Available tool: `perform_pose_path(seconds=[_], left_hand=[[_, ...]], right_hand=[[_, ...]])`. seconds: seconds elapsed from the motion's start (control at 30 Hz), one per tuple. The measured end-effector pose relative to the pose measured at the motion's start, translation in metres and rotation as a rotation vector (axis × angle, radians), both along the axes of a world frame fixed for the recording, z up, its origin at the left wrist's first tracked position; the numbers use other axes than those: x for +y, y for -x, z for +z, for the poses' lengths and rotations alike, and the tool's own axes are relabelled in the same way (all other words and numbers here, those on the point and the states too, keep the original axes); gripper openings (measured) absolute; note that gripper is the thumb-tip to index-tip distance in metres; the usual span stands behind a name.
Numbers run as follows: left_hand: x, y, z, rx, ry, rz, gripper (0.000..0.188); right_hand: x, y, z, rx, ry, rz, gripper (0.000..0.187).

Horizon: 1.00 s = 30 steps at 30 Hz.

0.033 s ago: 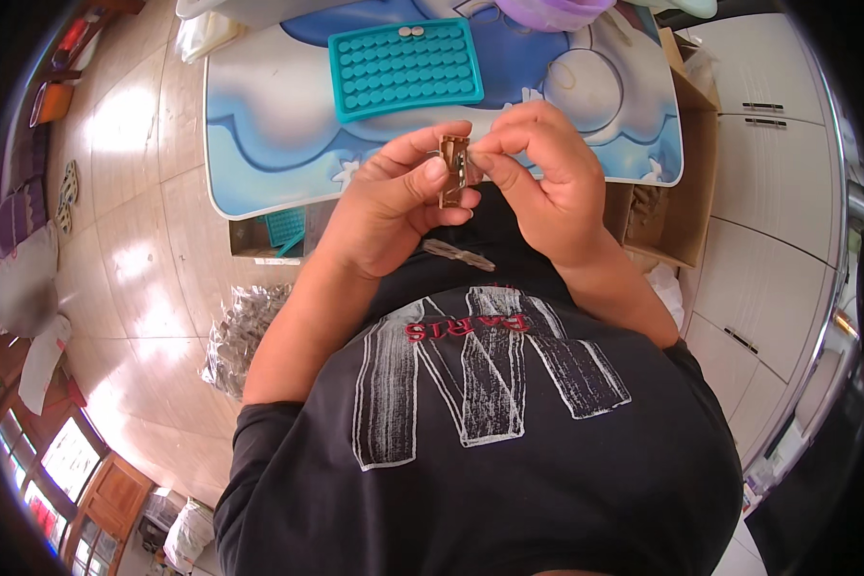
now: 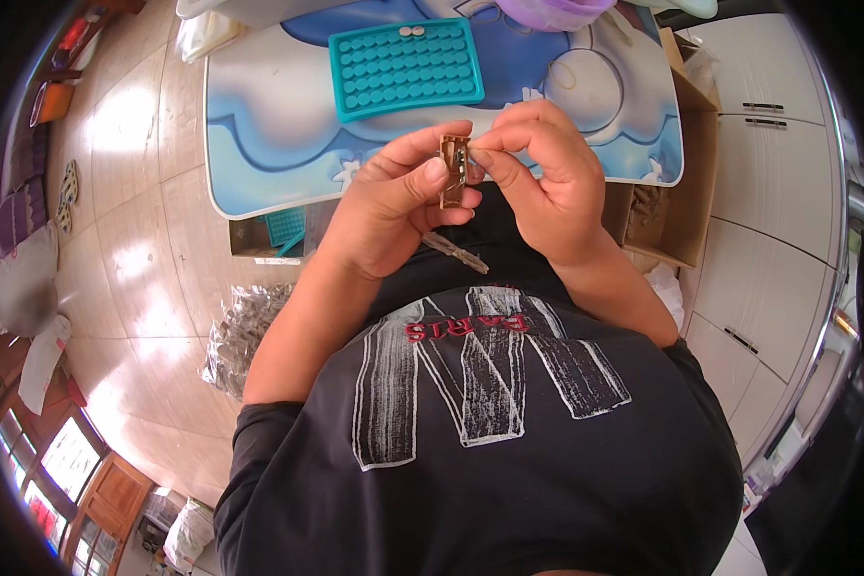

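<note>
A slim brown hollow casing is held up around the middle of the desk's near edge. The left hand grips it between thumb and fingers; the right hand pinches thumb against forefinger at its right side, any piece between them too small to tell. A sideways push there could twist the casing in the left grip, and tilting could spill its tiny shiny parts past that edge. Its long axis runs away from the person, roughly square to the edge, hollow face toward the camera.
</note>
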<state>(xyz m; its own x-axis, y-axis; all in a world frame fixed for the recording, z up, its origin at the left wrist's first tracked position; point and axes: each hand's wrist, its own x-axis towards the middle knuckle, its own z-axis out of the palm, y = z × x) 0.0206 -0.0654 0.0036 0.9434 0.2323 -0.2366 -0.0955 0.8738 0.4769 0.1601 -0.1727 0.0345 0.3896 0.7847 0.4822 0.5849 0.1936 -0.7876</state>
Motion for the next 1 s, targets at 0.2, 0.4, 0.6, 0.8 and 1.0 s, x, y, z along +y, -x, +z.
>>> perform_pose_path(seconds=[0.2,0.4,0.6,0.8,1.0], left_hand=[[-0.003,0.0,-0.001,-0.013,-0.005,0.022,0.046],[-0.007,0.001,-0.001,-0.015,-0.012,0.028,0.047],[-0.007,0.001,0.003,0.026,-0.027,0.056,0.044],[-0.008,0.001,0.006,0.098,-0.171,0.084,0.037],[-0.01,0.0,0.013,0.183,-0.199,0.114,0.035]], right_hand=[[0.004,0.005,-0.007,-0.05,-0.048,-0.117,0.012],[0.004,0.005,-0.008,-0.06,-0.042,-0.116,0.012],[0.006,0.003,-0.005,-0.221,-0.058,-0.121,0.012],[0.007,0.004,-0.008,-0.285,-0.068,-0.132,0.013],[0.005,0.001,-0.009,-0.412,-0.055,-0.104,0.014]])
